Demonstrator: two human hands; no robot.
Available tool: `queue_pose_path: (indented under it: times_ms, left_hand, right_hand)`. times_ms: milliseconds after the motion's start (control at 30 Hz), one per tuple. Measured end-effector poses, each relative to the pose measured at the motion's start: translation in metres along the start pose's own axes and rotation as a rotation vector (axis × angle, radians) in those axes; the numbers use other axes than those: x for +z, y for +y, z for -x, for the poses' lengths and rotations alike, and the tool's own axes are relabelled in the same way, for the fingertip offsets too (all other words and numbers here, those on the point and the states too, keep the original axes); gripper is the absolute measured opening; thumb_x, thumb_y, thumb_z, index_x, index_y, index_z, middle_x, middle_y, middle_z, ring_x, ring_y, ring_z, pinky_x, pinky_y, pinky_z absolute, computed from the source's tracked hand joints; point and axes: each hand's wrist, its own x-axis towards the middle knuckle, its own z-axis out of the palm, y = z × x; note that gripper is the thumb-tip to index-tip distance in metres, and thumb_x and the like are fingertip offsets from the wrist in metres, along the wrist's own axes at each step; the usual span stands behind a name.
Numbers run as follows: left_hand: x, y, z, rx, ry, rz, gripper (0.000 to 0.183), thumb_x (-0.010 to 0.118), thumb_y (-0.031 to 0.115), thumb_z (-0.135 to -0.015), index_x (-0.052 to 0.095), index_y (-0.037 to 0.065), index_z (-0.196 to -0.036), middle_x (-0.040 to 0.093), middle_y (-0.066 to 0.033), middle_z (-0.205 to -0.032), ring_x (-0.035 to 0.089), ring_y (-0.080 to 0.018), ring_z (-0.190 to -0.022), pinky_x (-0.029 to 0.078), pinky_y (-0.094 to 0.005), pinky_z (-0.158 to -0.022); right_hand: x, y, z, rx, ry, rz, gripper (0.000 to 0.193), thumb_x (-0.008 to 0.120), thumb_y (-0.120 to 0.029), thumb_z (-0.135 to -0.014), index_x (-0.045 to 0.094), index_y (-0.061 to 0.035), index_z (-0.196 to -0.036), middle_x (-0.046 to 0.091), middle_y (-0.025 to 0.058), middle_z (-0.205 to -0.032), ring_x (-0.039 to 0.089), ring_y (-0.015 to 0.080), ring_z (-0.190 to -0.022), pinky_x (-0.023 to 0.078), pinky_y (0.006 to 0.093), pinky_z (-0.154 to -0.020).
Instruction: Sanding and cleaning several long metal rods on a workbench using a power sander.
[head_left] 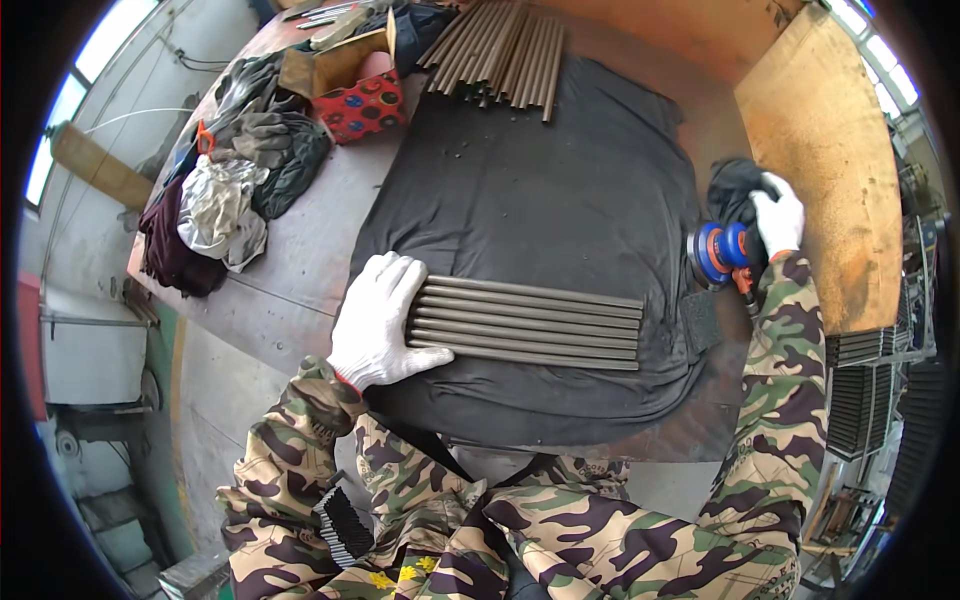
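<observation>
A row of several grey metal rods (530, 318) lies side by side on a black cloth (560, 190) spread over the table. My left hand (378, 322), in a white knit glove, rests against the left ends of the row. Its fingers are stretched toward the far side, and the thumb lies along the nearest rod. At the right, my white-gloved right hand (780, 215) grips a bunched dark rag (735, 190); its fingertips are partly hidden. Just below that rag, a blue and orange sander (716, 252) stands on its side with its hose toward me.
More metal rods (500, 55) are heaped at the far edge of the cloth. Gloves and rags (225, 210) pile up at the left, beside a red patterned box (362, 108). A dark abrasive pad (699, 318) lies near the sander. Wooden boards (825, 160) wall the right side.
</observation>
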Motion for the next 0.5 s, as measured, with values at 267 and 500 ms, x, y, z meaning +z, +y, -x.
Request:
queue_pose_path:
  times_ms: [267,500]
  left_hand:
    - [0.010,-0.014,0.006,0.074,0.108,-0.037,0.094,0.088,0.052,-0.074,0.057,-0.007,-0.140,0.061,-0.0290,-0.137,0.056,-0.0510,-0.129,0.045,-0.0562,-0.116]
    - [0.013,-0.020,0.005,0.084,0.159,-0.023,0.077,0.074,0.041,-0.093,0.055,-0.009,-0.147,0.060,-0.0326,-0.144,0.054,-0.0532,-0.137,0.041,-0.0583,-0.122]
  right_hand:
    - [-0.083,-0.132,-0.026,-0.178,0.236,-0.292,0.043,0.082,-0.019,-0.098,0.076,-0.0005,-0.137,0.080,0.0135,-0.131,0.073,0.0228,-0.121,0.053,0.0336,-0.110]
    - [-0.081,-0.283,0.109,-0.666,-0.062,-0.106,0.054,0.081,-0.014,-0.084,0.076,-0.0121,-0.138,0.076,0.0167,-0.123,0.074,0.0345,-0.115,0.058,0.0414,-0.104]
